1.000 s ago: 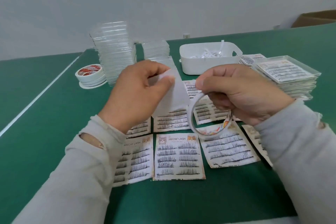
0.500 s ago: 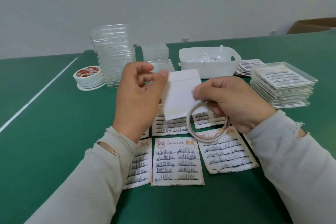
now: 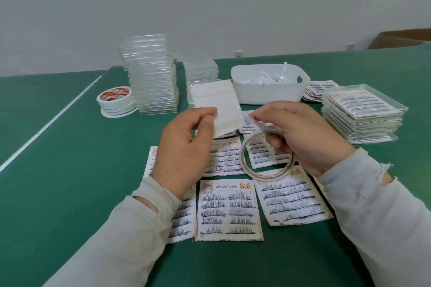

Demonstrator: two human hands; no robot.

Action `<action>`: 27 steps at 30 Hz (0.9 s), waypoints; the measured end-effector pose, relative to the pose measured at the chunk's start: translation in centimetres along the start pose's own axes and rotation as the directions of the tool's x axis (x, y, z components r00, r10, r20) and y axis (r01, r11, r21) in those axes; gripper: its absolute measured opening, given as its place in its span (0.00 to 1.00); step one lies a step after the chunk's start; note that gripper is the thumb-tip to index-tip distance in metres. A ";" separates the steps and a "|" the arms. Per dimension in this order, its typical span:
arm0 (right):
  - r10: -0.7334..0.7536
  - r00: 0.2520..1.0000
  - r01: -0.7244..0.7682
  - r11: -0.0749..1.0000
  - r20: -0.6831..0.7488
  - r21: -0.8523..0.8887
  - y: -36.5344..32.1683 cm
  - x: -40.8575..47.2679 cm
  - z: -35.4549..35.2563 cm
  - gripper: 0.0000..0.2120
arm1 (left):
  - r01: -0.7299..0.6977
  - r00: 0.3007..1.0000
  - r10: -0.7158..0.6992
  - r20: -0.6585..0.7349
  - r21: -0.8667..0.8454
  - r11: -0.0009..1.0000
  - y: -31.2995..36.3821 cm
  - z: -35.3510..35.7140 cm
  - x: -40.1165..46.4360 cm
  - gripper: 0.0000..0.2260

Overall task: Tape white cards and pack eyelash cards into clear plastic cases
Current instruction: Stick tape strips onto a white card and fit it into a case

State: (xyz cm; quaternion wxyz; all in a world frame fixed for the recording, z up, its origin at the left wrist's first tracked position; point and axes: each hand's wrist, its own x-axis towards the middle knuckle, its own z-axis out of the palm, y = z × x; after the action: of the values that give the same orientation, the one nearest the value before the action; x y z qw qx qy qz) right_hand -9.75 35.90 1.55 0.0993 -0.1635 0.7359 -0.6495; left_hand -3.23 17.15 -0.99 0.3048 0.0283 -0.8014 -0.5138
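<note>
A person is holding a white card (image 3: 217, 105) upright at the centre of the frame, the left hand (image 3: 186, 147) pinching its lower left edge between thumb and forefinger. The right hand (image 3: 300, 133) is gripping a thin roll of tape (image 3: 265, 158) just to the right of the card, fingers curled round the ring, thumb and forefinger appearing to pinch a short white strip near the card's right edge. The card is looking light and thin, likely to flex or crease under pressure, so holding it by an edge, away from the yellowish bands across its face, is probably the safest grip. The tape is likely to cling to fingers and is best handled by its free end.

Eyelash cards (image 3: 229, 209) are lying in rows on the green table (image 3: 58, 193) across the lower centre. Clear plastic cases (image 3: 151, 77) are standing in a tall stack at upper left of centre, with spare tape rolls (image 3: 116, 100) beside them further left. A white bin (image 3: 270, 84) of paper scraps is sitting at upper right of centre, and a stack of filled cases (image 3: 361, 112) is resting at right. A plain pale wall is running behind, a cardboard box (image 3: 401, 39) showing at far right.
</note>
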 end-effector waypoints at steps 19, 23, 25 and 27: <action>-0.390 0.918 0.347 0.709 0.069 -0.615 -0.7 -1.3 1.7 0.10 | -0.219 0.974 0.207 0.090 0.152 0.964 1.2 0.6 -0.8 0.06; -0.340 0.940 0.284 0.746 0.023 -0.602 -0.4 -1.1 0.7 0.11 | -0.148 0.987 0.143 0.070 0.078 0.986 1.2 0.3 -0.7 0.07; -0.261 0.965 0.237 0.853 0.012 -0.465 -0.7 -0.8 0.2 0.07 | -0.122 0.990 0.117 0.079 0.055 0.991 1.3 0.3 -0.7 0.07; -0.228 0.974 0.214 0.879 0.018 -0.426 -0.9 -0.8 0.0 0.05 | -0.119 0.990 0.115 0.083 0.042 0.992 1.3 0.3 -0.7 0.07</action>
State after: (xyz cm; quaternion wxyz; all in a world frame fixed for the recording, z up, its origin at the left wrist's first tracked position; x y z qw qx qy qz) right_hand -8.93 36.13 2.37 -0.0255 -0.2531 0.8378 -0.4831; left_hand -2.46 18.28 -0.27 0.3012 -0.0321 -0.8252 -0.4768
